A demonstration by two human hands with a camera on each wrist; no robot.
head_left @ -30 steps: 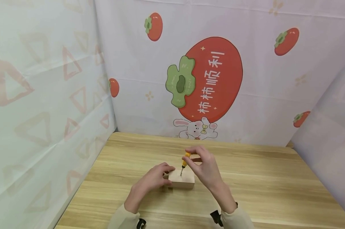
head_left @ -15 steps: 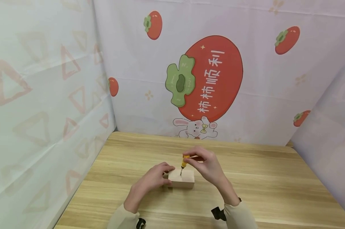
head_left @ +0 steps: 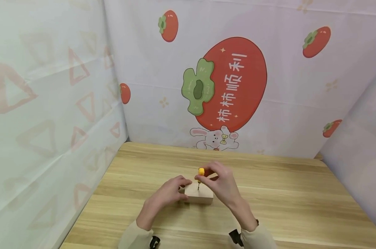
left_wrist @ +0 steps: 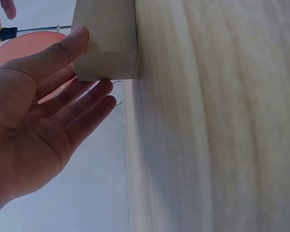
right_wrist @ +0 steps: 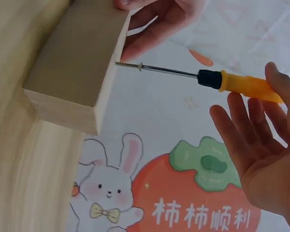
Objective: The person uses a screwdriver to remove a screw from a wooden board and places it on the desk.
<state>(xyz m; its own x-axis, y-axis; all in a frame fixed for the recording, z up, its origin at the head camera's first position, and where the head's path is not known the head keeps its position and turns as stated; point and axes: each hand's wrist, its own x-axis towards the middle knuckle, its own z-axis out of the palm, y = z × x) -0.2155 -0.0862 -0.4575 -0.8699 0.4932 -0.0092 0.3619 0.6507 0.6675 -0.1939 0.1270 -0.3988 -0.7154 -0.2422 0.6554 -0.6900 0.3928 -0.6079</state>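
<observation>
Screwdriver (right_wrist: 210,79), yellow-handled, we pinch in right hand (head_left: 223,183), pale oblong wooden block (right_wrist: 79,55) in left hand (head_left: 167,194); we should press straight (not sideways) along slim metal screw (right_wrist: 129,65).

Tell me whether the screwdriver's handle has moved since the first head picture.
Yes. In the head view, the handle has shifted left and slightly down against the printed rabbit.

A pair of plain, pale beige sleeves (head_left: 259,239), each with a black fitting (head_left: 235,237) alongside
</observation>
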